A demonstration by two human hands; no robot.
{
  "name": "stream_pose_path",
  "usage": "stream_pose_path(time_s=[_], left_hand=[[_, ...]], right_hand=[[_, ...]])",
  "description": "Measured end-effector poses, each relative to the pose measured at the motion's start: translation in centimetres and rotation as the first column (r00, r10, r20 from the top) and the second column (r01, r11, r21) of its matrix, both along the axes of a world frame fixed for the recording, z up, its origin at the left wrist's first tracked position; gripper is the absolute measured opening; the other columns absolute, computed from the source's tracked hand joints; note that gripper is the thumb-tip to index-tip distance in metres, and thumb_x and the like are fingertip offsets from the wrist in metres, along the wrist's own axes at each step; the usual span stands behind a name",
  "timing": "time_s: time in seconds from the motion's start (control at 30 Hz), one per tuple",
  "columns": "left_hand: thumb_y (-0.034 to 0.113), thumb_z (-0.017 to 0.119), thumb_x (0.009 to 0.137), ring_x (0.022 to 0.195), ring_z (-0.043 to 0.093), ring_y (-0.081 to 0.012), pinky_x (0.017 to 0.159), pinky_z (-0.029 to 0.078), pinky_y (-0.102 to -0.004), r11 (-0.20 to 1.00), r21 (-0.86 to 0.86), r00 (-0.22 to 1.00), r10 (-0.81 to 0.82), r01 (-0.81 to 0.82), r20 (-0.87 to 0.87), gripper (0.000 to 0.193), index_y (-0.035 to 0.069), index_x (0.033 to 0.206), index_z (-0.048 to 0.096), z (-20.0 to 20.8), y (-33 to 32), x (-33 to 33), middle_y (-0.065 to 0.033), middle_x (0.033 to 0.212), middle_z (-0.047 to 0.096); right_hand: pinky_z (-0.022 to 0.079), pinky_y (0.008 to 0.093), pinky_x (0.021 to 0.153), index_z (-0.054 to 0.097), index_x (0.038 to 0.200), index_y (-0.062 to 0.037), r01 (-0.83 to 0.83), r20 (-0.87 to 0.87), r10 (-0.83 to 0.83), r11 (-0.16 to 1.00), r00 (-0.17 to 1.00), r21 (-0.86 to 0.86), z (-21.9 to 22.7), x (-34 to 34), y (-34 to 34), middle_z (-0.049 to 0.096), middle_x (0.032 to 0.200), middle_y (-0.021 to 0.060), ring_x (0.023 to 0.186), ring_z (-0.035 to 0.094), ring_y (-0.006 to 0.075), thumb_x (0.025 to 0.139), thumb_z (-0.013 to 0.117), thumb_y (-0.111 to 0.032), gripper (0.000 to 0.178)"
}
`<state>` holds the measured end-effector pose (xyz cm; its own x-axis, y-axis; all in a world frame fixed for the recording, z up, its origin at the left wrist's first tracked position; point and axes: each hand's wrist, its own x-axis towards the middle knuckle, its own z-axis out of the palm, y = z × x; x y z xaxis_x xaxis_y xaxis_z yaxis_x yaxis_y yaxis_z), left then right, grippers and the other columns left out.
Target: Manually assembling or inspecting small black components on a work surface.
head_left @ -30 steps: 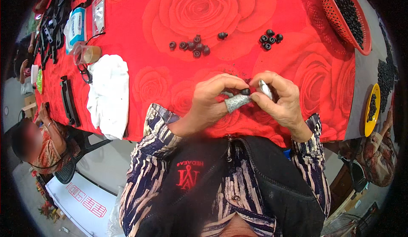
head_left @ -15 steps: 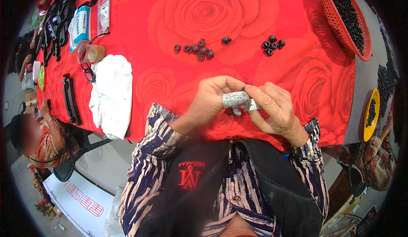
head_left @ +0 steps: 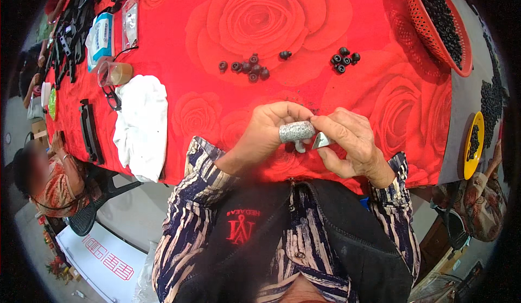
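Note:
My left hand (head_left: 267,129) is closed, its fingertips meeting those of my right hand above the red cloth. What it pinches, if anything, is too small and covered to make out. A grey speckled sleeve (head_left: 296,132) sits at its thumb, with a smaller grey wrapped tip (head_left: 299,146) below. My right hand (head_left: 350,143) grips a short, flat metal blade (head_left: 321,140) between thumb and fingers, its edge beside the grey sleeve. Beyond my hands lie a loose group of small round black parts (head_left: 253,68), a single one (head_left: 285,55) and another cluster (head_left: 342,60).
A red basket (head_left: 420,23) of black parts stands far right, near a yellow plate (head_left: 469,164). At left are a white cloth (head_left: 141,124), a plastic cup (head_left: 120,74), glasses (head_left: 113,98), a tissue pack (head_left: 100,37) and black strips (head_left: 89,132). Another person (head_left: 62,183) sits left.
The metal blade has tilted slightly, and my right thumb has shifted. Both hands stay together in nearly the same place; the whole view has moved a little.

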<state>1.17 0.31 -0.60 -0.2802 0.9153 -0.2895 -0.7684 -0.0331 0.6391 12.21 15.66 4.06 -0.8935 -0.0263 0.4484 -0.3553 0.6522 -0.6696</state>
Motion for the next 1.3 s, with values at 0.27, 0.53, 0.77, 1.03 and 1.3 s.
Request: stream_pose_path(time_s=[0.27,0.53,0.77,1.03,1.3], left_hand=[[-0.002,0.062,0.081,0.078,0.061,-0.0117,0.066,0.051,-0.0226,0.999,0.04,0.988,0.03,-0.024,-0.15,0.021,-0.006,0.101,0.056,0.72,-0.28,-0.02,-0.0082,0.088,0.062],[-0.003,0.064,0.079,0.081,0.059,-0.011,0.071,0.05,-0.023,0.999,0.028,0.986,0.048,-0.044,-0.162,0.024,-0.006,0.101,0.057,0.84,-0.11,-0.05,-0.0076,0.089,0.06],[-0.004,0.064,0.078,0.078,0.057,-0.0087,0.067,0.049,-0.0216,0.996,0.06,0.98,0.071,-0.061,-0.185,0.025,-0.006,0.102,0.056,0.66,-0.08,0.05,-0.0059,0.088,0.059],[-0.004,0.063,0.08,0.08,0.057,-0.009,0.067,0.049,-0.0207,0.998,0.058,0.987,0.034,-0.026,-0.155,0.026,-0.006,0.104,0.055,0.66,-0.03,0.0,-0.0063,0.09,0.059],[-0.002,0.06,0.082,0.078,0.058,-0.009,0.064,0.049,-0.0202,0.997,0.07,0.993,0.022,-0.014,-0.118,0.024,-0.005,0.105,0.053,0.63,0.03,0.03,-0.0058,0.088,0.059]], right_hand=[[0.044,0.0325,0.051,0.054,0.108,0.0026,0.124,0.263,-0.097,0.988,0.96,-0.088,0.0,0.31,0.9,0.055,0.074,0.0138,0.058,0.055,0.025,0.074,0.06,0.003,0.034],[0.047,0.0328,0.056,0.053,0.107,0.0029,0.235,0.312,-0.18,0.961,0.933,-0.148,0.06,0.61,0.7,0.058,0.08,0.0164,0.066,0.061,0.0277,0.078,0.057,0.002,0.029],[0.046,0.034,0.053,0.053,0.099,0.0043,0.161,0.313,-0.122,0.982,0.942,-0.1,0.17,0.53,0.76,0.056,0.076,0.016,0.062,0.058,0.0285,0.075,0.059,0.001,0.025],[0.045,0.0347,0.051,0.054,0.098,0.0046,0.144,0.259,-0.116,0.985,0.959,-0.092,-0.36,0.46,0.64,0.055,0.072,0.0152,0.059,0.057,0.0285,0.074,0.059,0.001,0.026],[0.044,0.0325,0.05,0.054,0.098,0.0042,0.153,0.348,-0.092,0.976,0.933,-0.153,-0.03,0.47,0.62,0.054,0.072,0.0144,0.058,0.056,0.0259,0.074,0.058,0.003,0.025]])
